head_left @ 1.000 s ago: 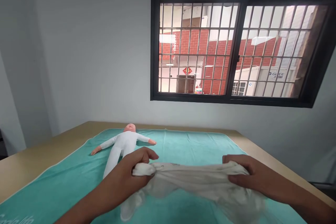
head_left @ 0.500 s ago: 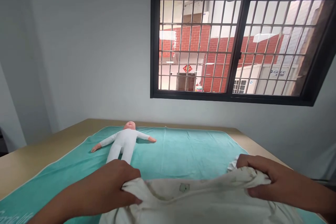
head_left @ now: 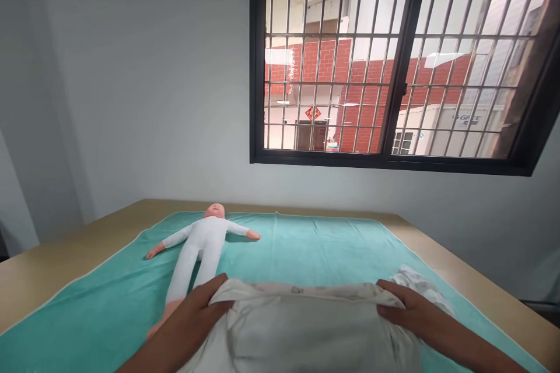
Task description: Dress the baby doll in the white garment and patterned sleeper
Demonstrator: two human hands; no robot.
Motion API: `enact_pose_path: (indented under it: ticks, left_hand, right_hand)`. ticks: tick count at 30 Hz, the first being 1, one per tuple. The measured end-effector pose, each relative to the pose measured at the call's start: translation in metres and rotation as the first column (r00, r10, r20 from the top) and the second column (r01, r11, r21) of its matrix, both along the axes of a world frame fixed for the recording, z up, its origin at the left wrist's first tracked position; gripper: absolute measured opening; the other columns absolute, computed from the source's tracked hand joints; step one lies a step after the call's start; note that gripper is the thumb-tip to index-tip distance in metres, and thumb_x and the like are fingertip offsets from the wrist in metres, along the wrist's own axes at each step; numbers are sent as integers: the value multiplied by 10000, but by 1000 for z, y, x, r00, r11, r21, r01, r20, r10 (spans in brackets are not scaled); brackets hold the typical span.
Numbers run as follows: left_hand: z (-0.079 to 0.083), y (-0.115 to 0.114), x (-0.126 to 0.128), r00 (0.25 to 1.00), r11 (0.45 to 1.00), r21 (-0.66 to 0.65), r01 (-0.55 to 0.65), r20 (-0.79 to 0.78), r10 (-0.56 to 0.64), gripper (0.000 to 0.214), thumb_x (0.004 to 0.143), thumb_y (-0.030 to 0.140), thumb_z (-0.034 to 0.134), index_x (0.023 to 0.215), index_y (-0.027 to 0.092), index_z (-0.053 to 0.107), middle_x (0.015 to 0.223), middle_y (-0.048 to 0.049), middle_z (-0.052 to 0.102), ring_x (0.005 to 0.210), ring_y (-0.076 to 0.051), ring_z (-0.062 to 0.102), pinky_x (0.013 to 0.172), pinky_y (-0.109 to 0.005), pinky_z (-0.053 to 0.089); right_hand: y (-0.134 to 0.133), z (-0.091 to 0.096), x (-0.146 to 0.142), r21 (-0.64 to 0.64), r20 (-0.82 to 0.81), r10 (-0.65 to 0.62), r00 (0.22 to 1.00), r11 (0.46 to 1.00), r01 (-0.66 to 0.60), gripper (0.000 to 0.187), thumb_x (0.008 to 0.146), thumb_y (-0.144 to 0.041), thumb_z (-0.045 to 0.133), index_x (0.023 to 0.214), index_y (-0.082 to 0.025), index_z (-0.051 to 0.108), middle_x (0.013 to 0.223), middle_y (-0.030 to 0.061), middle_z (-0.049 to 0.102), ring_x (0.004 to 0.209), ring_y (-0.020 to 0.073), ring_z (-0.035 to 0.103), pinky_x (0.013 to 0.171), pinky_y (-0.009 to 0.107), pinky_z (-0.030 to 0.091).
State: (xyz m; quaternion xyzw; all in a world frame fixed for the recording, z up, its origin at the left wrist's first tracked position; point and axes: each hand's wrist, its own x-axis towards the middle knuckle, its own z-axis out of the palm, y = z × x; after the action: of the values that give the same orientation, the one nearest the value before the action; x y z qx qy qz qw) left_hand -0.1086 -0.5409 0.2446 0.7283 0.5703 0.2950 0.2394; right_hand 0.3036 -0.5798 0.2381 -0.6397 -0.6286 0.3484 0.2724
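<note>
A white cloth garment (head_left: 306,326) hangs stretched between both hands at the bottom of the head view. Its upper edge shows a faint printed pattern. My left hand (head_left: 205,306) pinches the garment's left corner between thumb and fingers. On the other side, my right hand (head_left: 400,306) grips the right corner in the same way. The garment's lower part runs out of view. Behind my left forearm lies a baby doll (head_left: 205,239) on its back in a white suit, arms spread; the forearm partly hides its legs.
A turquoise blanket (head_left: 324,250) covers much of the tan table (head_left: 441,250). Near my right hand, a crumpled white patterned cloth (head_left: 422,288) lies on the blanket. A grey wall (head_left: 166,87) and a barred window (head_left: 324,70) stand beyond the table.
My right hand has moved left, nearer my left hand, with the garment's edge now straighter. More of the doll's legs and the crumpled cloth on the right show.
</note>
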Motion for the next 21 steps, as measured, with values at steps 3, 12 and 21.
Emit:
enact_pose_path:
  ticks: [3,12,21]
  left_hand:
    - [-19,30,17,988,970,-219,104,138,-75,255,874,402,407,798,243,591,870,28,687,908,-218,626,806,-281,465]
    - [-140,208,60,993,980,-162,115,-13,-119,387,891,406,339,832,171,641,942,-47,721,940,-238,638,793,-283,460]
    - [-158,280,69,975,991,-121,-56,-221,28,411,917,431,330,926,193,665,984,-80,725,945,-262,654,814,-323,453]
  right_hand:
    - [36,-37,5,-18,-3,91,996,996,-91,402,822,-600,484,948,-251,637,1018,50,697,982,270,654,848,357,523]
    - [214,-147,28,227,311,-102,945,974,30,267,856,-454,453,769,-209,515,886,52,684,839,217,615,750,298,427]
    - [291,-179,34,241,391,-205,897,964,115,220,863,-414,467,807,-208,520,871,54,678,806,201,597,716,285,380]
